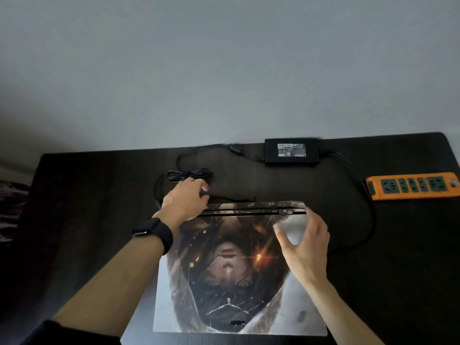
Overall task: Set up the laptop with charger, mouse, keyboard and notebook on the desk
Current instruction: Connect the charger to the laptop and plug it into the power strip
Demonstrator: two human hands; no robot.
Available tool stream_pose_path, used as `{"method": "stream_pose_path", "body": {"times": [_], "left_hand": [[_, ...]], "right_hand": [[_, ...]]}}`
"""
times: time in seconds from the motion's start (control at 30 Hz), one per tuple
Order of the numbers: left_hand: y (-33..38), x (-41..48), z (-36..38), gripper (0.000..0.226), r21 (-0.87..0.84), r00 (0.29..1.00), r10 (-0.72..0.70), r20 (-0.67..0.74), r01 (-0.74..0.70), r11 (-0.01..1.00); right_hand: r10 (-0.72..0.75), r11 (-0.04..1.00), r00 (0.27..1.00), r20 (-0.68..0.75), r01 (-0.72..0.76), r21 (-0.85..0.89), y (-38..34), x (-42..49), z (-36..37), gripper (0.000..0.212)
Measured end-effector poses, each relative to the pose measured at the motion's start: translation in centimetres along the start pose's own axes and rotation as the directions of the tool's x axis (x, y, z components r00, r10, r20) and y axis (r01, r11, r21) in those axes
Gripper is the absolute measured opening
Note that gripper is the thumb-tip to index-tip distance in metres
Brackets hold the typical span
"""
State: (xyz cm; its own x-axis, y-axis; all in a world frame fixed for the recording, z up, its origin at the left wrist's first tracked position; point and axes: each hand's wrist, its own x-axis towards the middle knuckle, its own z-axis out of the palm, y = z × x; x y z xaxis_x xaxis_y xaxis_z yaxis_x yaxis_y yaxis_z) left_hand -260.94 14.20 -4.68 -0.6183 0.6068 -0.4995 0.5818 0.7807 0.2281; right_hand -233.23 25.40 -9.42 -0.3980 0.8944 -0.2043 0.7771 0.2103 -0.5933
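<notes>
The laptop (pixel 239 282) lies shut on the desk (pixel 99 220), charger brick (pixel 291 151) at twelve o'clock: steady its lid with your loosely spread right hand (pixel 303 242) while your left hand (pixel 185 202), curled at the cable (pixel 189 174) at eleven (grip unclear), feeds it in squarely.

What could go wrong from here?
1. The left hand seems to pinch the charger cable behind the closed laptop; the port is hidden, so plugging in blind may miss.
2. The tied cable bundle may leave little slack; a pull could drag the power brick.
</notes>
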Motion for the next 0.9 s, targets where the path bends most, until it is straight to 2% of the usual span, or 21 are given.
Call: {"method": "stream_pose_path", "body": {"times": [0.1, 0.23, 0.33, 0.4, 0.5, 0.63, 0.7, 0.77, 0.83, 0.9], "left_hand": [[-0.4, 0.8, 0.5, 0.020, 0.026, 0.995, -0.077, 0.066, 0.075, 0.997], [0.0, 2.7, 0.7, 0.038, 0.000, 0.985, -0.132, 0.114, 0.133, 0.991], [-0.8, 3.4, 1.0, 0.033, 0.065, 0.991, -0.028, 0.133, 0.019, 0.998], [-1.2, 3.0, 1.2, 0.028, 0.134, 0.995, 0.060, 0.078, -0.070, 0.989], [-1.2, 2.1, 1.2, 0.028, 0.318, 0.968, 0.251, 0.001, -0.238, 0.918], [-1.3, 1.1, 0.6, 0.021, 0.209, 0.955, 0.294, -0.050, -0.278, 0.938], [-1.6, 1.2, 0.2, 0.021, 0.249, 0.885, 0.415, -0.210, -0.362, 0.898], [-1.9, 2.1, -0.8, 0.023, 0.407, 0.806, 0.533, -0.256, -0.411, 0.816], [-2.7, 2.8, -2.2, 0.023, 0.464, 0.844, 0.494, -0.206, -0.360, 0.809], [-3.8, 2.6, -3.0, 0.027, 0.492, 0.918, 0.372, -0.138, -0.263, 0.830]], "right_hand": [[0.141, 0.990, 0.990, 0.013, -0.141, -0.002, 0.6, -2.6, -0.3, 0.088], [0.277, 0.957, 0.959, 0.060, -0.270, -0.105, 1.7, -5.4, -0.7, 0.091], [0.285, 0.943, 0.954, 0.092, -0.262, -0.205, 2.5, -7.2, -0.9, 0.093], [0.329, 0.930, 0.941, 0.082, -0.307, -0.203, 2.5, -8.1, -1.3, 0.087], [0.302, 0.906, 0.953, 0.022, -0.279, -0.317, 2.2, -9.1, -1.6, 0.089], [0.291, 0.907, 0.957, -0.012, -0.280, -0.316, 2.1, -9.1, -1.1, 0.094], [0.302, 0.915, 0.953, -0.010, -0.293, -0.279, 2.2, -8.7, -1.0, 0.092], [0.293, 0.912, 0.956, -0.025, -0.287, -0.294, 2.5, -8.7, -0.9, 0.090], [0.279, 0.909, 0.958, -0.059, -0.284, -0.305, 2.5, -8.9, -0.6, 0.088], [0.282, 0.909, 0.955, -0.098, -0.298, -0.290, 2.4, -9.3, -0.1, 0.087]]}}
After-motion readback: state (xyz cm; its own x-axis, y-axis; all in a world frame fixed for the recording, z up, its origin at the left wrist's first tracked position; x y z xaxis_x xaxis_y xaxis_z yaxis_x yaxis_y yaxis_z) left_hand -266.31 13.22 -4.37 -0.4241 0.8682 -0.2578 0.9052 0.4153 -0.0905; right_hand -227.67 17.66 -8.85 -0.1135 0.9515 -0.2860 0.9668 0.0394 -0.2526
